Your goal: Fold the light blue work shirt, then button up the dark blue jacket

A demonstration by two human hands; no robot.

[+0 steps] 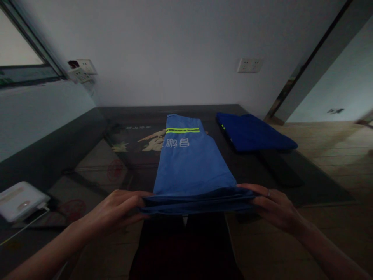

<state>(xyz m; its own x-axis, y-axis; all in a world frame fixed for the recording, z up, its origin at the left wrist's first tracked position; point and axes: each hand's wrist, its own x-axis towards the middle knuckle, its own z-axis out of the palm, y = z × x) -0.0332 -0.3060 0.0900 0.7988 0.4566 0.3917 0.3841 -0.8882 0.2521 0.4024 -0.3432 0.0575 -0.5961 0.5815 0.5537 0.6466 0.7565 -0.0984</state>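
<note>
Gripping a light blue garment (189, 167) at both ends of its near fold

We hold the layered near edge of the light blue garment level between our two hands. Our left hand (124, 206) pinches its left end, thumb and fingers closed together on the cloth; our right hand (275, 206), with a ring (268, 192) on one finger, pinches the right end likewise. From this edge the garment extends away from us over a dark table (140, 179), narrowing towards its far end, where we note two yellow-green stripes (182, 130) above pale lettering (177, 142). We cannot tell whether the gripped edge touches the table. To the right, apart from it, lies a folded dark blue garment (253, 134). At far left we find a white device (23, 200) with a thin cable (26, 226). A double wall socket (250, 65) is set in the wall (163, 58) beyond.
</note>
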